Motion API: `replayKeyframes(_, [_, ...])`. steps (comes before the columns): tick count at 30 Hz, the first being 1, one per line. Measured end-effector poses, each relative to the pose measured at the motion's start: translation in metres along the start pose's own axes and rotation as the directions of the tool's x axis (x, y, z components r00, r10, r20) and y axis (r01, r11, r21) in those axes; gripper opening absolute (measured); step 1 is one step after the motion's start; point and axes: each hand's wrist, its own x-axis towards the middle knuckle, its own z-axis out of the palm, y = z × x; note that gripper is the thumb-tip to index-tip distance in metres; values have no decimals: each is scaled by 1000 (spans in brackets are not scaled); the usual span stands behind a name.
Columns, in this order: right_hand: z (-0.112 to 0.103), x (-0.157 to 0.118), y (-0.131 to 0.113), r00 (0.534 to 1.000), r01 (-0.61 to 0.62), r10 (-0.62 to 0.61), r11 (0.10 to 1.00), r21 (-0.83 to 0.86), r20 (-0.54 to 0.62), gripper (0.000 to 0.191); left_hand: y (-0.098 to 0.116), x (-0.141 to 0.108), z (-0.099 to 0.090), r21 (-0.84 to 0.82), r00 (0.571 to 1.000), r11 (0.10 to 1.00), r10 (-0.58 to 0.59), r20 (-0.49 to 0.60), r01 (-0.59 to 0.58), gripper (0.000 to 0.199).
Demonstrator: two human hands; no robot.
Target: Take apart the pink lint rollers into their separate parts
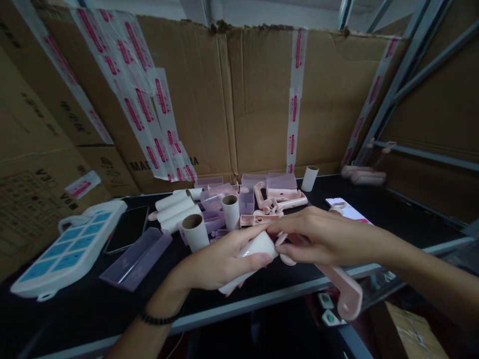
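My left hand [220, 262] is wrapped round a white roll [258, 248], which lies tilted with one end toward my right hand. At that end my right hand [309, 237] has its fingers closed on a pink plastic part [346, 294]; its long arm sticks out below the palm, past the table edge. A small pink disc [287, 259] shows under the right fingertips. Just behind the hands lie pink plastic pieces [260, 219] and an upright white tube [231, 212]. Another upright tube [195, 233] stands beside my left hand.
White rolls [175, 212] and purple translucent trays [136, 259] lie to the left, near a dark phone [129, 229] and a white power strip [71, 244]. A lit phone [348, 210] and a tube [310, 178] are at right. Cardboard [258, 99] walls the back.
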Motion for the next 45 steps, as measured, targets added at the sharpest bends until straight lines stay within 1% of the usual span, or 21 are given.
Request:
replayKeyframes(2, [2,0,1,1000,-18,18,1000,14,-10,6,1,0,1,-11,1000,1000,5,0,-5,49])
replayKeyframes(6, [4,1,3,996,-37,43,995,88,-73,9,1,4,0,-32,999,999,-22,25,23,48])
replayKeyframes(9, [3,4,0,986,-101,113,989,106,-118,10,-1,8,-2,-50,999,998,-37,13,37,49])
replayKeyframes(12, [3,7,-2,957,-216,231,971,104,-176,10,-4,15,-4,-75,998,996,-46,-31,44,52])
replayKeyframes(14, [3,9,0,938,-254,274,960,119,-211,15,-7,21,-4,-95,997,995,-43,-57,37,54])
replayKeyframes(17, [8,11,7,908,-274,303,952,137,-291,17,-9,28,-2,-111,994,993,-37,-100,26,51])
replayKeyframes(20, [13,15,13,878,-301,310,950,83,-366,16,-11,35,0,-130,985,991,-63,-159,42,50])
replayKeyframes(23, [17,19,15,860,-340,324,940,32,-394,18,-12,40,0,-178,980,983,-82,-182,49,53])
replayKeyframes(26, [18,23,13,834,-390,358,921,11,-419,22,-12,42,0,-213,979,976,-93,-181,53,51])
replayKeyframes(27, [18,25,13,835,-386,355,922,10,-420,23,-12,42,0,-219,979,974,-98,-179,58,51])
replayKeyframes(29, [16,26,13,853,-344,327,938,32,-407,22,-12,43,1,-234,977,970,-109,-181,65,51])
replayKeyframes(32, [12,27,18,886,-273,299,954,123,-354,20,-12,42,3,-264,976,962,-118,-181,67,51])
replayKeyframes(35, [5,27,29,919,-242,304,938,250,-250,23,-12,40,2,-310,984,949,-109,-138,62,49])
replayKeyframes(37, [-1,26,35,940,-241,305,912,333,-154,26,-13,40,1,-349,991,935,-96,-98,56,43])
replayKeyframes(39, [-6,25,39,951,-244,299,887,392,-84,30,-14,40,-1,-375,994,926,-85,-74,51,37])
replayKeyframes(41, [-9,25,41,956,-227,282,888,399,-83,30,-14,40,-2,-385,995,922,-76,-64,45,32])
replayKeyframes(45, [-8,27,41,948,-203,257,943,265,-189,25,-14,40,-1,-415,997,910,-55,-52,29,30])
